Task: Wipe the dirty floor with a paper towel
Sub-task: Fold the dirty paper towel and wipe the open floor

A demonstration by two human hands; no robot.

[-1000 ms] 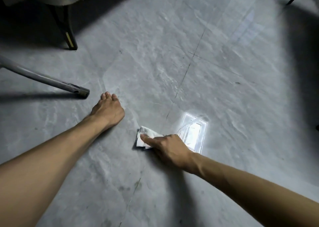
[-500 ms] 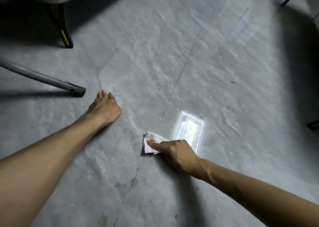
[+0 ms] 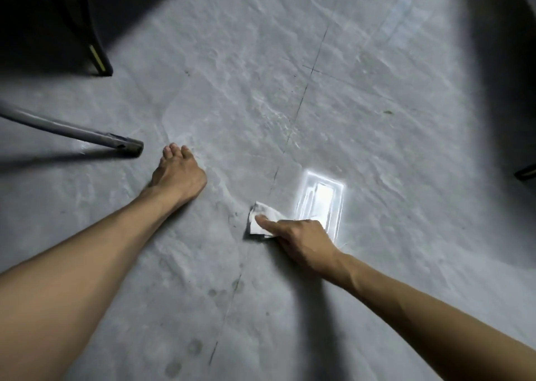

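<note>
A crumpled white paper towel (image 3: 268, 212) lies on the grey marbled floor (image 3: 261, 76), just left of a bright light reflection (image 3: 322, 203). My right hand (image 3: 301, 238) holds the towel down on the floor, index finger stretched across its top and the other fingers curled at its edge. My left hand (image 3: 178, 177) rests flat on the floor to the left, fingers straight, holding nothing. Dark smudges (image 3: 216, 292) mark the floor along a tile joint, nearer to me than the towel.
A grey metal leg (image 3: 87, 134) slants in from the left and ends just beside my left hand. A black furniture leg (image 3: 98, 58) stands at the upper left under a pale seat. Another dark foot (image 3: 525, 174) shows at the right edge.
My right hand has slid the towel to the right and toward me along the tile joint. My left hand has stayed planted in place.
</note>
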